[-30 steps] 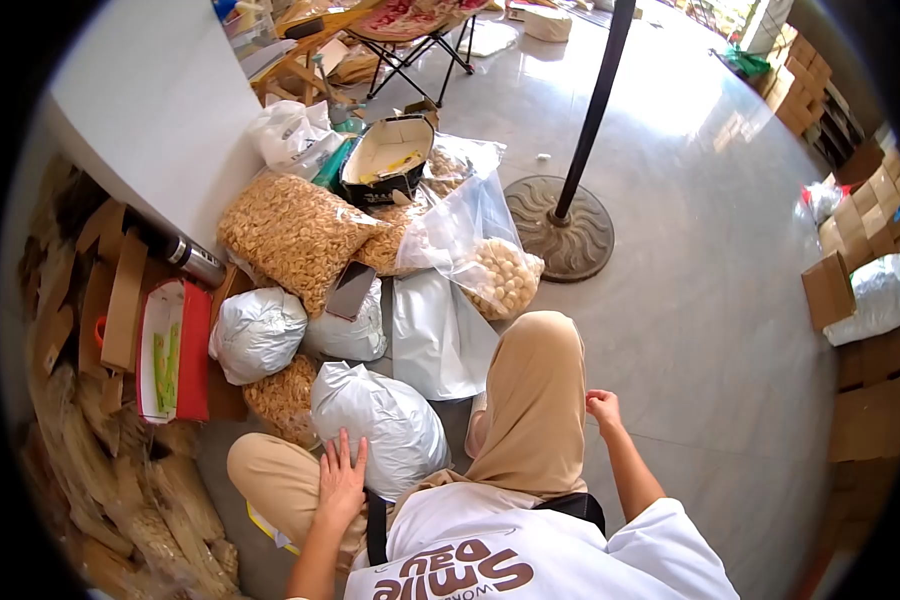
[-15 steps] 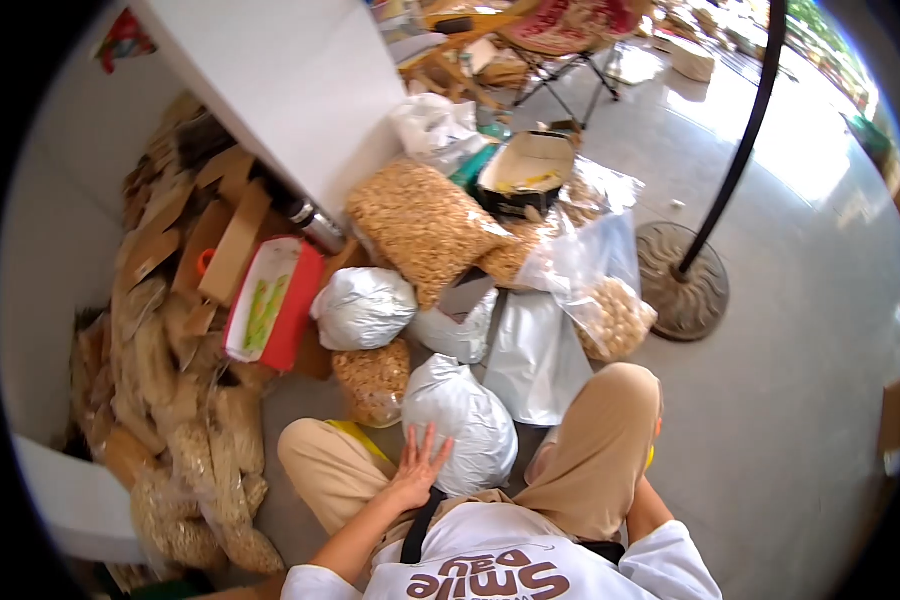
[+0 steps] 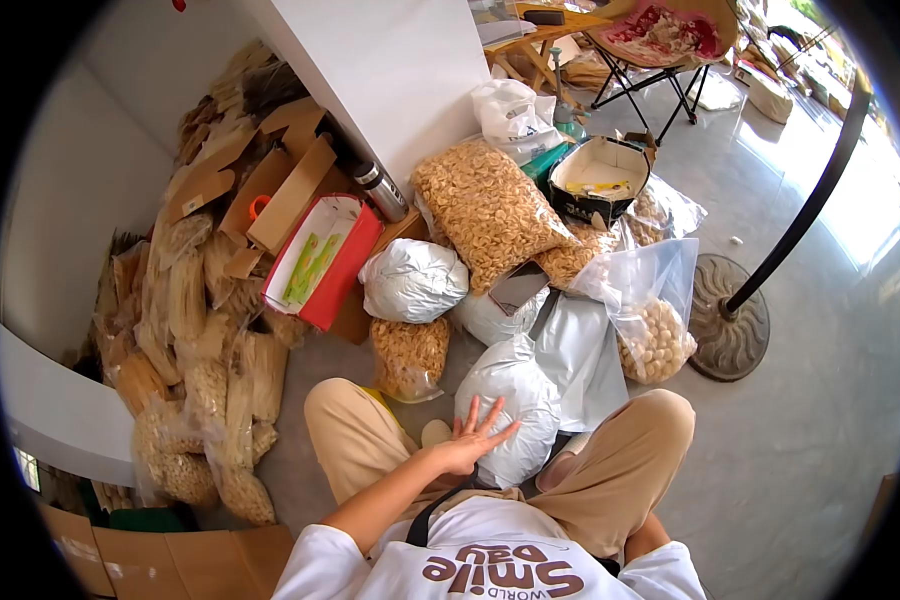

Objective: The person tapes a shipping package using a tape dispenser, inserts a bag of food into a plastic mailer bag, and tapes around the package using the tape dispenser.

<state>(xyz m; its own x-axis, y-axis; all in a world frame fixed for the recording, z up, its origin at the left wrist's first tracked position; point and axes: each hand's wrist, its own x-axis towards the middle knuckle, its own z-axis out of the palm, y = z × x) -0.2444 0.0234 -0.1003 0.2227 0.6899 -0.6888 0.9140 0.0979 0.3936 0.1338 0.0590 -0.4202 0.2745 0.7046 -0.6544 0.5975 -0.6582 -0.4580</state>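
Observation:
My left hand (image 3: 471, 447) lies with spread fingers on a stuffed silvery-white bag (image 3: 522, 400) between my legs. My right hand is hidden behind my right knee; only part of that forearm (image 3: 648, 537) shows. Just ahead are a second round silver bag (image 3: 413, 281), a bag of dried pieces (image 3: 408, 352) and a flat silver bag (image 3: 582, 355). A dark phone (image 3: 519, 289) rests on another silver bag (image 3: 494, 318). Farther off lies a large clear bag of dried pieces (image 3: 490, 210), and to its right a clear bag of round pale items (image 3: 652, 338).
A red box (image 3: 355, 262), open cartons (image 3: 295, 195) and a steel flask (image 3: 381, 192) stand at the left, beside piled bags (image 3: 205, 380). A black tray box (image 3: 598, 178) sits ahead. A pole's round base (image 3: 727, 325) is at the right, a folding chair (image 3: 660, 35) behind.
The view has swung left, so the things appear farther right. My left hand has slid further onto the silvery bag. My right hand, visible beside the knee earlier, is now out of sight.

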